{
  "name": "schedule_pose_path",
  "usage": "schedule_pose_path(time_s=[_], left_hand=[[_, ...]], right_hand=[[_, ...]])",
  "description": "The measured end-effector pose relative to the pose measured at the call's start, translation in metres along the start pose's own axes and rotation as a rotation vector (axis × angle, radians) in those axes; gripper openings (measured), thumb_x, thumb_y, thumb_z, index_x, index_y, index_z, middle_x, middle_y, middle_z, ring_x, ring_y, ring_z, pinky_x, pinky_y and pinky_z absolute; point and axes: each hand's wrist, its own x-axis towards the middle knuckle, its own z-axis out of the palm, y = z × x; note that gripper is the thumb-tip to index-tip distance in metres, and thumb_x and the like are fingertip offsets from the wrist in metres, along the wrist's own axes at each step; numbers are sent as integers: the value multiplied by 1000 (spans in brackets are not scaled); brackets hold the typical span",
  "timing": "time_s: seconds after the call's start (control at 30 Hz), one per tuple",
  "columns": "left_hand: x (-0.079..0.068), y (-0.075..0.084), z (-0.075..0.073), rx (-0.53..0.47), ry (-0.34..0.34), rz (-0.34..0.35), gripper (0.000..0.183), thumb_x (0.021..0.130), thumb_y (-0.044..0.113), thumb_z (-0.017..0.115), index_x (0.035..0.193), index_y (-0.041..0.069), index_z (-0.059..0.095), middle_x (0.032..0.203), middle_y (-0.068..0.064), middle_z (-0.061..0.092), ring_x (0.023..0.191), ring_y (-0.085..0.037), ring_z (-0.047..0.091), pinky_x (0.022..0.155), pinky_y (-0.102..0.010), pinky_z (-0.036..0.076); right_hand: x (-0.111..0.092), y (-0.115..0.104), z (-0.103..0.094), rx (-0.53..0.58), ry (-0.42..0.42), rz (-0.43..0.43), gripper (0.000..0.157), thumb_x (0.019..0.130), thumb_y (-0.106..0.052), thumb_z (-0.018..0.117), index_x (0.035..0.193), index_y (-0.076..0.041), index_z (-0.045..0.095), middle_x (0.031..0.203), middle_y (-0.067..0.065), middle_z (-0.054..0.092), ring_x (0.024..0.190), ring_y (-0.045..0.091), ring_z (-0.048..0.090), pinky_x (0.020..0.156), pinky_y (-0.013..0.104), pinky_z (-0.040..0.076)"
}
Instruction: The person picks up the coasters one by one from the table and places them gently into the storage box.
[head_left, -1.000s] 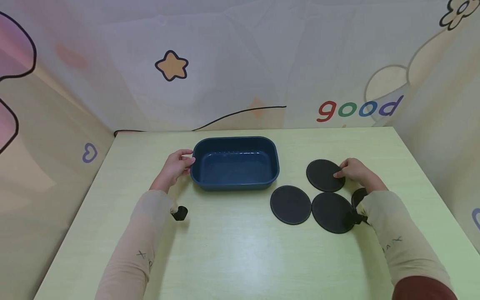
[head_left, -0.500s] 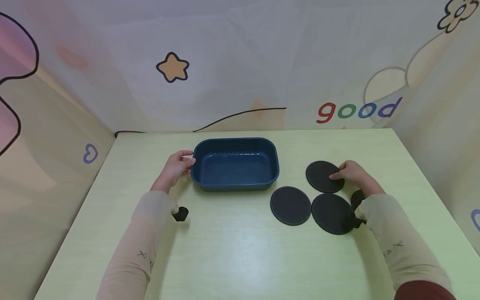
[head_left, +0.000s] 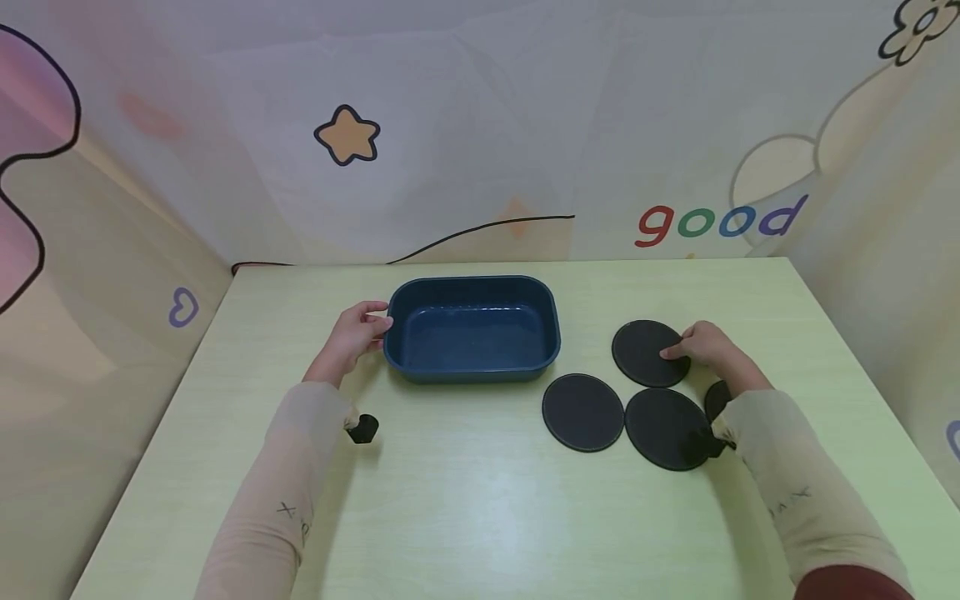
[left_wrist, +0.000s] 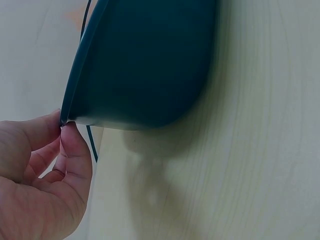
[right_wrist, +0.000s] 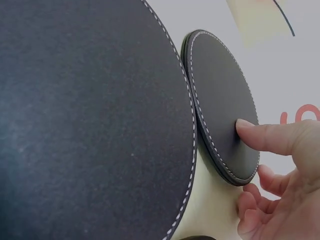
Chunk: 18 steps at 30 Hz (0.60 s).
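A deep blue rectangular baking dish (head_left: 472,375) stands at the back of the table. My left hand (head_left: 352,329) pinches the rim at its left end between thumb and fingers; the left wrist view shows that grip on the dish's wall (left_wrist: 145,60). On the right, my right hand (head_left: 708,343) holds the edge of a round black coaster (head_left: 643,352). In the right wrist view its thumb (right_wrist: 265,137) lies on top of this white-stitched coaster (right_wrist: 220,85), the other fingers curled at the edge. That edge looks doubled, perhaps two coasters stacked.
Two more black coasters lie nearer, a left one (head_left: 582,412) and a middle one (head_left: 667,429). Another dark coaster (head_left: 716,398) is partly hidden by the right sleeve. A printed cloth backdrop (head_left: 480,125) rises behind the pale table (head_left: 450,500).
The right thumb has slid slightly farther in over the coaster since one second ago. The left hand and the baking dish have stayed put.
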Motion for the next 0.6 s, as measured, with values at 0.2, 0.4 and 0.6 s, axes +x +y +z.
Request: schedule_pose_path(time_s=[0.2,0.4,0.6], left_hand=[[2,-2,0,4,3,5,42,91,17,51,131,7,40,99,-5,48,72,-9,52,63,-16,47],[1,-4,-1,-19,1,30,43,89,20,54,129,7,42,98,-6,51,73,-10,54,64,-18,47],[-1,0,1,3,4,-9,42,92,16,50,131,8,39,101,-5,47,72,-7,52,62,-15,46]], right_hand=[[-7,-3,1,47,62,-14,25,81,-15,62,69,-2,44,65,4,34,57,16,33,54,28,31],[-15,-6,1,107,103,-38,45,85,-10,55,116,14,34,106,26,40,79,24,47,62,26,43],[-22,-6,-3,212,99,-65,39,87,-4,45,121,11,34,105,21,43,73,10,50,62,24,47]])
